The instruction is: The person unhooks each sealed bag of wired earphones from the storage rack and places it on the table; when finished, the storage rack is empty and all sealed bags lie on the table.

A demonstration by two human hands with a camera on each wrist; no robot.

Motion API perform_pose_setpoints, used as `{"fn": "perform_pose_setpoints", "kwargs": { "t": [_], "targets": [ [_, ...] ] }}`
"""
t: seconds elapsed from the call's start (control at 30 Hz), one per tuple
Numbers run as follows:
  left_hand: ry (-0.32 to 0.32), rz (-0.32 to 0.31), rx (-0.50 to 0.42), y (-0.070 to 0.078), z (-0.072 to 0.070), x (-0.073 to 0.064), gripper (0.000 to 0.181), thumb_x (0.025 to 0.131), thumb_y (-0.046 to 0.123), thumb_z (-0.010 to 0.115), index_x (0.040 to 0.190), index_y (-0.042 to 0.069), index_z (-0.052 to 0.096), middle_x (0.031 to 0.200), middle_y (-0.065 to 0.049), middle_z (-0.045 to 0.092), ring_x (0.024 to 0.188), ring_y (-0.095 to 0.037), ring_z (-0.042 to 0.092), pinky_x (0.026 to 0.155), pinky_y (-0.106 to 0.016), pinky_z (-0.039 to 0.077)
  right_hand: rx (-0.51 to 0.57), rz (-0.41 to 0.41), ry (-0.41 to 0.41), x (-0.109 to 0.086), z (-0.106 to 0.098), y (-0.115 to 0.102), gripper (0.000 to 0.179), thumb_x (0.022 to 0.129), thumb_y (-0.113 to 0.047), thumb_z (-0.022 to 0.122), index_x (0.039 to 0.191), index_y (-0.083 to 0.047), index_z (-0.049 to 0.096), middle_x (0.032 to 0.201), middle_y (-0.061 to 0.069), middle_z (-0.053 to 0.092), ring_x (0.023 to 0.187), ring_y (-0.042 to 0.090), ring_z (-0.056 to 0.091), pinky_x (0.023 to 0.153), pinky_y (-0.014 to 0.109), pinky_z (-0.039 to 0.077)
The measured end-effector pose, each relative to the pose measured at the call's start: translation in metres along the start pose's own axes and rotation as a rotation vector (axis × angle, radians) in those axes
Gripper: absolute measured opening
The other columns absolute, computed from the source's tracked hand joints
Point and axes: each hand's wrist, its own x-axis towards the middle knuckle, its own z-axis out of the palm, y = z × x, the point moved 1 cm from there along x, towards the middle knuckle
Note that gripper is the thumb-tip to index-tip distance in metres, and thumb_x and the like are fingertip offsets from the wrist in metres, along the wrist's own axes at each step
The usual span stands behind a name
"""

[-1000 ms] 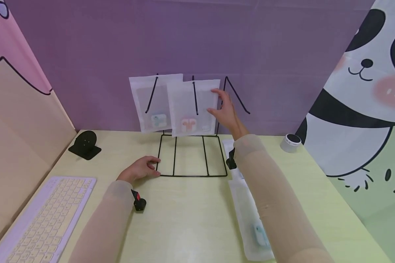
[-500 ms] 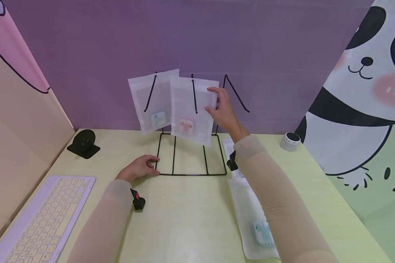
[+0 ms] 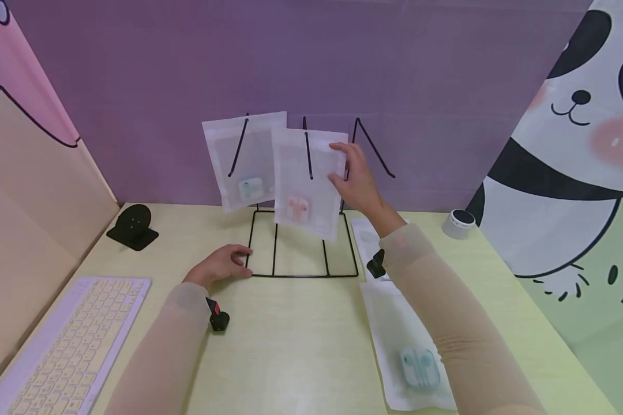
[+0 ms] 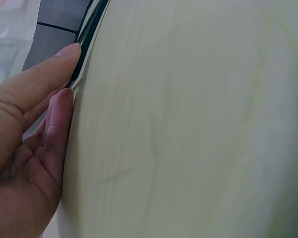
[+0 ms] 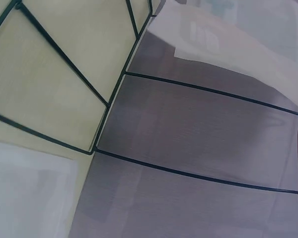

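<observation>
A black wire display rack (image 3: 303, 276) stands on the desk with three hooks. My left hand (image 3: 218, 266) holds the front left corner of its base; in the left wrist view the thumb (image 4: 64, 52) lies on the wire. A white translucent pouch (image 3: 293, 164) with pink earphones showing through hangs on the middle hook, its lower edge tilted outward. My right hand (image 3: 360, 181) pinches that pouch by its upper right edge. Another white pouch (image 3: 265, 144), with pale blue earphones, hangs on the left hook. The right hook (image 3: 375, 148) carries nothing.
More white pouches (image 3: 389, 328) lie on the desk right of the rack, the front one with blue earphones. A lilac keyboard (image 3: 83, 340) and a black stand (image 3: 133, 227) are at the left. A small white jar (image 3: 458, 223) sits back right.
The pink-earphone pouch has shifted slightly right, its bottom swinging lower and outward, with my right hand on its edge. The left hand stays at the rack's corner.
</observation>
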Motion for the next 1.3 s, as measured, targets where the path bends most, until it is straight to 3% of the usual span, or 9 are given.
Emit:
{"fn": "perform_pose_setpoints", "kwargs": {
  "t": [0.13, 0.53, 0.87, 1.07, 1.3],
  "targets": [
    [0.001, -0.011, -0.003, -0.001, 0.001, 0.000, 0.059, 0.082, 0.013, 0.080, 0.135, 0.007, 0.055, 0.117, -0.013, 0.055, 0.108, -0.027, 0.050, 0.097, -0.043, 0.036, 0.017, -0.032, -0.005, -0.006, -0.004, -0.004, 0.054, 0.083, 0.016, 0.066, 0.133, 0.005, 0.049, 0.129, 0.022, 0.041, 0.081, 0.024, 0.041, 0.065, 0.029, 0.037],
    [-0.003, -0.017, -0.012, -0.004, 0.002, -0.001, 0.061, 0.082, 0.012, 0.081, 0.137, 0.007, 0.054, 0.125, -0.014, 0.053, 0.109, -0.028, 0.051, 0.097, -0.045, 0.037, 0.021, 0.098, -0.084, -0.024, -0.010, -0.025, 0.056, 0.087, 0.010, 0.066, 0.137, -0.003, 0.046, 0.134, 0.015, 0.038, 0.080, 0.026, 0.052, 0.058, 0.025, 0.042],
    [0.005, -0.018, -0.008, -0.003, 0.001, 0.002, 0.061, 0.081, 0.013, 0.081, 0.136, 0.008, 0.055, 0.118, -0.014, 0.055, 0.107, -0.028, 0.051, 0.096, -0.044, 0.037, 0.044, 0.072, -0.092, -0.041, -0.019, -0.042, 0.057, 0.085, 0.011, 0.067, 0.136, -0.003, 0.048, 0.131, 0.013, 0.040, 0.076, 0.024, 0.055, 0.059, 0.023, 0.044],
    [0.008, -0.011, -0.014, -0.002, 0.003, 0.001, 0.059, 0.082, 0.011, 0.080, 0.135, 0.007, 0.055, 0.124, -0.015, 0.053, 0.109, -0.028, 0.050, 0.096, -0.043, 0.037, 0.112, 0.081, -0.108, -0.056, -0.025, -0.050, 0.057, 0.084, 0.015, 0.065, 0.136, -0.002, 0.048, 0.131, 0.015, 0.039, 0.083, 0.030, 0.059, 0.060, 0.022, 0.047],
    [0.010, -0.047, -0.022, 0.000, 0.003, 0.000, 0.059, 0.082, 0.011, 0.080, 0.136, 0.010, 0.055, 0.117, -0.013, 0.054, 0.107, -0.028, 0.050, 0.096, -0.044, 0.037, 0.137, 0.050, -0.112, -0.071, -0.034, -0.061, 0.059, 0.082, 0.018, 0.066, 0.135, -0.001, 0.049, 0.128, 0.014, 0.041, 0.089, 0.031, 0.062, 0.059, 0.023, 0.051]
  ]
}}
